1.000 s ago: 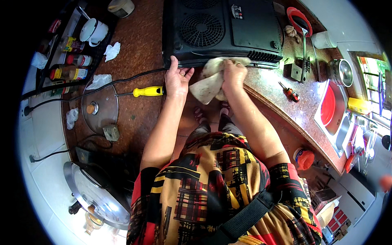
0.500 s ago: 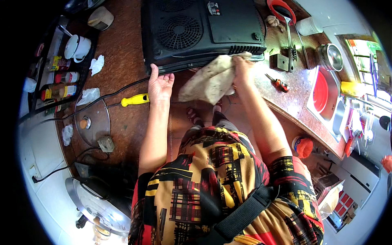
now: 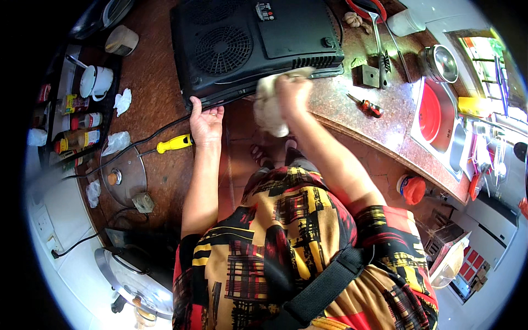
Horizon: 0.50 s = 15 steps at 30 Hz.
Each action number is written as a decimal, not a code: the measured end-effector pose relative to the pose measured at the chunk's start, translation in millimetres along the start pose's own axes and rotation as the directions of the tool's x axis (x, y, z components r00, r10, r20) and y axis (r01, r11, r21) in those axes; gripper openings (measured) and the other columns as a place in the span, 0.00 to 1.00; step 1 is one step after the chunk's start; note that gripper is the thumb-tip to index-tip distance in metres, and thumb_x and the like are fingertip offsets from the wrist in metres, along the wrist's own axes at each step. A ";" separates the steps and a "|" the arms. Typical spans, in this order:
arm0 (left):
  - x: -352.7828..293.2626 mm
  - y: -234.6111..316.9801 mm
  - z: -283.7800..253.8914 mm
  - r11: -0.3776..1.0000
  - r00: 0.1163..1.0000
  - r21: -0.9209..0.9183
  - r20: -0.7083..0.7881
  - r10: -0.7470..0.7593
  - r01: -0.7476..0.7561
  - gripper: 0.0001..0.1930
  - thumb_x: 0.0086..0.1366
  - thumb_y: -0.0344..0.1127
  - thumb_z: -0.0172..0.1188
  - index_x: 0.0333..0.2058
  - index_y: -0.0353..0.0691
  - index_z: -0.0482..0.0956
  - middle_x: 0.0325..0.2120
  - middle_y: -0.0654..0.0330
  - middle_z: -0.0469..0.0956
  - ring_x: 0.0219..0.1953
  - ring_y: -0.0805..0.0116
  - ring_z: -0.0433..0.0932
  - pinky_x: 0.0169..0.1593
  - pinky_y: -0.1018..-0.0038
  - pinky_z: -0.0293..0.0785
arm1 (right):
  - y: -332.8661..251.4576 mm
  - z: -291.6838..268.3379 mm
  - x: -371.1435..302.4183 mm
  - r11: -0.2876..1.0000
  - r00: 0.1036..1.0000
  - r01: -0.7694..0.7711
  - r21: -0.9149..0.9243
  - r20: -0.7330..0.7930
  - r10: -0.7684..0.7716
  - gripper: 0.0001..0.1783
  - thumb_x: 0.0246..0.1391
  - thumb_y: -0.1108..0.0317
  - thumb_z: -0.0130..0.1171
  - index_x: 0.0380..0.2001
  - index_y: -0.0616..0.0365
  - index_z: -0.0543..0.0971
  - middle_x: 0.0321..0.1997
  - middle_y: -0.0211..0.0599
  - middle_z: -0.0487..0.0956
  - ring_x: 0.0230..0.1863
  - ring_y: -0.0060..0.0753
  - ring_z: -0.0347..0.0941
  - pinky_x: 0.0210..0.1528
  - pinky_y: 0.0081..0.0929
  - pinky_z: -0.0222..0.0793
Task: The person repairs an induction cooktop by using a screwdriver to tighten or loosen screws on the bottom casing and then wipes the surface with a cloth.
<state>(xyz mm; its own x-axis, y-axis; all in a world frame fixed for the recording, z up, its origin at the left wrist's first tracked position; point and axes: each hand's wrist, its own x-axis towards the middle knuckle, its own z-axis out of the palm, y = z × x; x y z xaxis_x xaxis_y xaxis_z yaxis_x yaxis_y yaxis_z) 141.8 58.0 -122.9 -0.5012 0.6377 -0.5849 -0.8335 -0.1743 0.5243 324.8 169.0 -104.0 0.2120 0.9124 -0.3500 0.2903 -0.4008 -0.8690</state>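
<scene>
The black plastic appliance with round fan grilles [image 3: 258, 44] lies vents-up on the speckled reddish-brown stone countertop [image 3: 344, 107], its near edge at or past the counter rim, above the floor. The two hands are apart; the left hand [image 3: 207, 127] has thumb and fingers spread, palm showing, at the near left corner; whether it bears weight cannot be told. The right hand [image 3: 295, 94] is clamped on a crumpled cream cloth [image 3: 268, 110], held against the near edge.

Caution: a hard pull toward the body could tip or slide the appliance off the rim, should the left hand give no support; a hanging fold of cloth could snag on the casing edge; the thin black power cable [image 3: 159, 129], running beside the left hand, could catch the fingers or drag if the appliance is turned.

Adjacent items: the yellow-handled screwdriver [image 3: 175, 144] lies near the left wrist, its shaft reaching the round glass lid [image 3: 124, 190]; a small red-and-black screwdriver [image 3: 370, 108] and a grey square block [image 3: 367, 76] lie to the right; these, with the long black-handled utensil [image 3: 380, 49], restrict any shift of the appliance that way.
</scene>
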 end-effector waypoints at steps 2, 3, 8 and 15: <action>-3.1 1.4 5.6 0.999 0.999 -0.028 -0.037 -0.018 0.017 0.25 0.58 0.52 0.65 0.46 0.42 0.74 0.43 0.57 0.74 0.45 0.60 0.70 0.48 0.64 0.65 | -2.7 17.5 -12.5 0.999 1.000 0.002 0.035 -0.016 -0.002 0.09 0.45 0.71 0.58 0.17 0.65 0.75 0.20 0.35 0.75 0.21 0.26 0.68 0.25 0.29 0.66; -1.9 1.5 6.7 0.999 0.999 -0.044 -0.052 -0.017 0.015 0.23 0.58 0.51 0.65 0.44 0.41 0.74 0.42 0.56 0.74 0.44 0.60 0.71 0.48 0.64 0.65 | 4.2 14.8 -6.4 0.997 0.998 0.066 0.035 -0.019 -0.065 0.09 0.45 0.71 0.58 0.18 0.67 0.76 0.20 0.35 0.76 0.22 0.26 0.69 0.26 0.30 0.66; -0.4 3.4 -2.1 0.999 0.998 -0.019 -0.057 0.033 -0.034 0.20 0.63 0.51 0.60 0.45 0.43 0.75 0.40 0.59 0.77 0.42 0.62 0.73 0.45 0.67 0.67 | 3.0 -72.0 61.3 0.969 0.988 0.065 0.238 -0.150 -0.029 0.08 0.46 0.73 0.61 0.17 0.64 0.76 0.19 0.32 0.75 0.18 0.23 0.67 0.19 0.28 0.64; -1.6 0.8 6.0 0.999 0.997 0.007 -0.058 0.044 -0.044 0.21 0.63 0.53 0.59 0.44 0.41 0.74 0.38 0.57 0.78 0.39 0.61 0.74 0.44 0.68 0.66 | 5.9 -19.6 23.3 0.970 0.993 0.088 -0.228 -0.057 -0.103 0.11 0.43 0.66 0.62 0.19 0.66 0.80 0.25 0.53 0.81 0.28 0.47 0.80 0.37 0.41 0.75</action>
<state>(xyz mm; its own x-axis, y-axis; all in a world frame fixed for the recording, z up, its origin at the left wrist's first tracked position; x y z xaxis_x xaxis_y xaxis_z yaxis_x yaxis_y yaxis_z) 143.4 61.3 -117.9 -0.5502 0.5848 -0.5961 -0.8091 -0.1966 0.5538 349.8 186.2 -110.3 0.2336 0.9427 -0.2381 0.5128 -0.3274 -0.7936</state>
